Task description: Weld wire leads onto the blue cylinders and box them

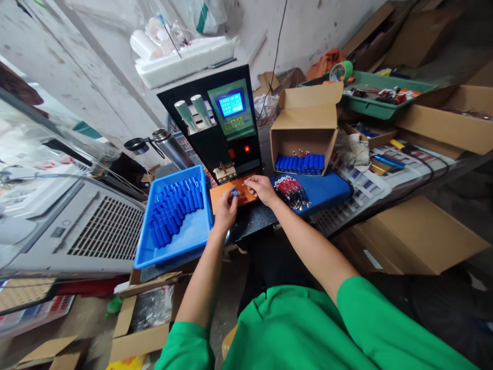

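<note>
**Blue cell standing upright at the welder**

Filling the bottom edge, green sleeves, bare forearms stretching up toward the bench. Pinching a blue cell upright between fingertips, left hand, fingers curled close round it, end cap facing the camera. Standing on the orange plate, right below the welder's probe tips. Resting just beside it, right hand, fingers drawn together over a thin strip or lead (too small to tell which), palm down on the plate's right end.

Lying just right of that hand, a bundle of red wire leads, heaped on a blue mat. Sitting left of the plate, touching its edge, a blue tray holding a slanting row of loose blue cells. Towering behind the plate, the black spot welder, blue screen glowing, one red light showing. Standing open to its right, a cardboard box tipped on its side, more blue cells stacked inside. Further back, a green tray of oddments.
</note>
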The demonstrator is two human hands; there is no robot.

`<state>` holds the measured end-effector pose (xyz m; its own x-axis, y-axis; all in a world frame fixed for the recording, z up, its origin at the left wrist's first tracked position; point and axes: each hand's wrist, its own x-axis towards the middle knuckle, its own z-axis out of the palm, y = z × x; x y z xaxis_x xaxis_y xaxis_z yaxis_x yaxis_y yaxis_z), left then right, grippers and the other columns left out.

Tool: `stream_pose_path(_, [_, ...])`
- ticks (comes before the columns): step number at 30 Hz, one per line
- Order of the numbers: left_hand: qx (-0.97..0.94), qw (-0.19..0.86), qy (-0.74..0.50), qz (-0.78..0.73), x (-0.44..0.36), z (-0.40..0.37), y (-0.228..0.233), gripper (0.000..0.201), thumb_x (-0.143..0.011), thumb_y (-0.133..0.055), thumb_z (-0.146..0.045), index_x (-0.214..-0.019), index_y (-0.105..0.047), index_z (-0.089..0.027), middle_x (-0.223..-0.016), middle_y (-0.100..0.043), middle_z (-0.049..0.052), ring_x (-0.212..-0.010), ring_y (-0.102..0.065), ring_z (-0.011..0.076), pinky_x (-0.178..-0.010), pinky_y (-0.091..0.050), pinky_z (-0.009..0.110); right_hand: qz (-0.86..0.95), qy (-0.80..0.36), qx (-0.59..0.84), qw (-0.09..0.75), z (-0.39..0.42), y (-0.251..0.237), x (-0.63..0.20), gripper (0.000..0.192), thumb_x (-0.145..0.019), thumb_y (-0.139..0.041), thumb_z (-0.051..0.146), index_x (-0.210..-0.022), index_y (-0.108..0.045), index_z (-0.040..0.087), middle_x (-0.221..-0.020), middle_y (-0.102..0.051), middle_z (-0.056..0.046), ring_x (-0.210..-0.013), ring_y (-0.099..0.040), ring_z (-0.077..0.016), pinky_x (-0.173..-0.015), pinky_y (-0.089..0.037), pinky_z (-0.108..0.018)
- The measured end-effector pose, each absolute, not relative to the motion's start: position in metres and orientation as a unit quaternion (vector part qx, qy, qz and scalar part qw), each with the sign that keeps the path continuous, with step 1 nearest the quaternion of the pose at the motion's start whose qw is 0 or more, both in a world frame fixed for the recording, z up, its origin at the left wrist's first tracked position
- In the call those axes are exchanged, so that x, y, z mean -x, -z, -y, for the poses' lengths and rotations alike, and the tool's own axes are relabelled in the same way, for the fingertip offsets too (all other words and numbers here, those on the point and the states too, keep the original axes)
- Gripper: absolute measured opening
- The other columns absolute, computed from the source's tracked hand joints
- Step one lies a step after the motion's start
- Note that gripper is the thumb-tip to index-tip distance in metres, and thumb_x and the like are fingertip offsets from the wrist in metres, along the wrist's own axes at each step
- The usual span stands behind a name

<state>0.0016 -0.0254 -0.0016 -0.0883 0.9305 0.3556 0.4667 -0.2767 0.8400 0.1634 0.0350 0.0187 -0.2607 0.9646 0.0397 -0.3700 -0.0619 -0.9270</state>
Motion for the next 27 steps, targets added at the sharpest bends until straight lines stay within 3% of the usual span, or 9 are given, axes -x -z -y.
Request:
stream_pose_path(4, [-0.614, 0.224, -0.495, -0.572, 0.0, 0.019, -0.01, 0.021, -0.092, -0.062, -0.038, -0.096, -0.07, -0.018, -0.074, -0.065, 0.002, -0.066, -0.06, 0.0141, -0.067, -0.051, 0.026, 0.45, -0.65, 0.328, 0.517, -0.036, -0.018, -0.162, 0.037, -0.066, -0.078, 0.049, -0.065, -0.057, 0.019, -0.053, -0.05, 0.006, -0.044, -0.039, -0.0055, -0.04, -0.026, -0.019])
stream_pose_path(7, [-0.616, 0.207, -0.493, -0.578, 0.001, 0.013, -0.015, 0.021, -0.088, -0.066, -0.036, -0.079, -0.067, -0.017, -0.069, -0.061, 0.001, -0.064, -0.056, 0.0132, -0.063, -0.048, 0.025, 0.45, -0.648, 0.33, 0.518, -0.038, -0.016, -0.161, 0.037, -0.066, -0.078, 0.049, -0.065, -0.057, 0.019, -0.051, -0.047, 0.006, -0.044, -0.038, -0.0053, -0.04, -0.025, -0.019])
stream_pose_path(12, [-0.587, 0.261, -0.506, -0.576, -0.003, 0.009, -0.014, 0.025, -0.088, -0.065, -0.04, -0.096, -0.07, -0.016, -0.087, -0.071, 0.005, -0.076, -0.066, 0.0167, -0.068, -0.053, 0.027, 0.454, -0.643, 0.339, 0.516, -0.039, -0.014, -0.159, 0.038, -0.067, -0.079, 0.05, -0.067, -0.057, 0.019, -0.052, -0.049, 0.006, -0.045, -0.039, -0.0057, -0.04, -0.026, -0.019])
stream_pose_path(27, [-0.586, 0.235, -0.498, -0.594, -0.006, 0.009, -0.003, 0.027, -0.091, -0.06, -0.036, -0.108, -0.07, -0.017, -0.092, -0.073, 0.005, -0.079, -0.066, 0.0164, -0.076, -0.054, 0.028, 0.471, -0.618, 0.38, 0.502, -0.039, -0.025, -0.144, 0.034, -0.073, -0.074, 0.045, -0.062, -0.053, 0.02, -0.051, -0.049, 0.004, -0.045, -0.039, -0.0069, -0.041, -0.027, -0.02])
